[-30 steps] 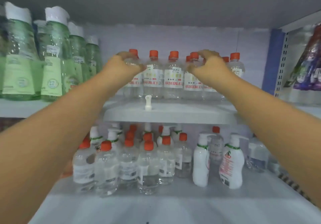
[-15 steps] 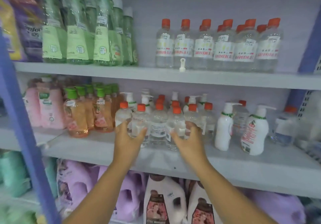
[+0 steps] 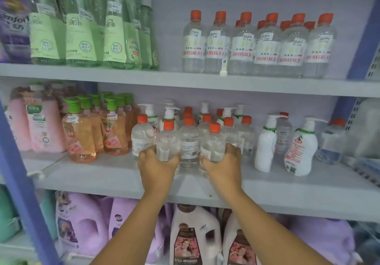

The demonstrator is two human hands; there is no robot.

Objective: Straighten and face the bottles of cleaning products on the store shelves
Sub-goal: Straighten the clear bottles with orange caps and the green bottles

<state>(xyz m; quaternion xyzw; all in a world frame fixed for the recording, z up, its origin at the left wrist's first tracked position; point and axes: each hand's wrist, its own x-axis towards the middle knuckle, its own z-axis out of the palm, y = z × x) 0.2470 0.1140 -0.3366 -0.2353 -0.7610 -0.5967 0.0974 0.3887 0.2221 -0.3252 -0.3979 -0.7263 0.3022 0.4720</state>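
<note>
The left hand (image 3: 157, 169) is gripping a clear bottle (image 3: 167, 141) with an orange cap on the middle shelf (image 3: 287, 190). At its 3 o'clock, the right hand (image 3: 223, 169) is gripping a second bottle (image 3: 212, 143), and a third bottle (image 3: 188, 141) is standing between the two. White pump bottles (image 3: 265, 145) are standing at 3 o'clock of the hands, peach bottles (image 3: 82, 133) at 9 o'clock. Labelled clear bottles (image 3: 267, 46) are lining the top shelf (image 3: 123, 75) at 12 o'clock, green bottles (image 3: 82, 36) at 10 o'clock.
</note>
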